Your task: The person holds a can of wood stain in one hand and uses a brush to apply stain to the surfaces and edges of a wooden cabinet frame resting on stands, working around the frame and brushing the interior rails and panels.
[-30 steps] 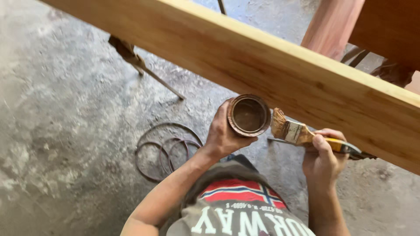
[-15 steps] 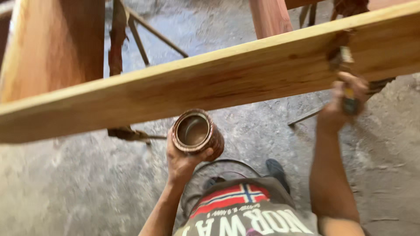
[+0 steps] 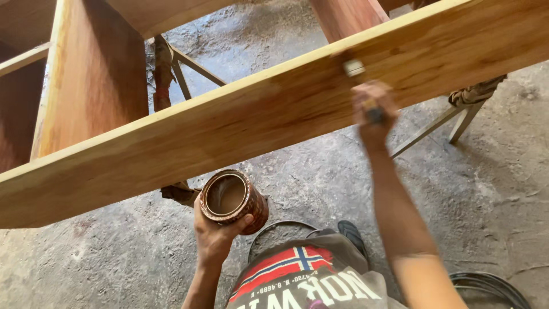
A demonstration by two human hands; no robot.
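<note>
My left hand [image 3: 214, 232] grips a small round tin [image 3: 231, 199], stained brown and open at the top, held just below a long wooden plank [image 3: 189, 134]. My right hand [image 3: 373, 106] is raised and closed on a paintbrush [image 3: 353, 67]. The brush is blurred, and its bristles lie against the face of the plank. The plank runs across the whole view, rising from lower left to upper right. Its colour is a warm yellow-brown.
A reddish-brown wooden panel [image 3: 97, 80] stands upright at the left behind the plank. Metal stand legs [image 3: 452, 123] rest on the rough concrete floor [image 3: 492, 194] at the right. Coiled dark cable [image 3: 492, 286] lies at the bottom right, and a dark shoe [image 3: 350, 233] shows below.
The view has swung and the plank now fills more of the frame. My right hand has slid the brush leftward along the plank. The tin stays low in my left hand.
</note>
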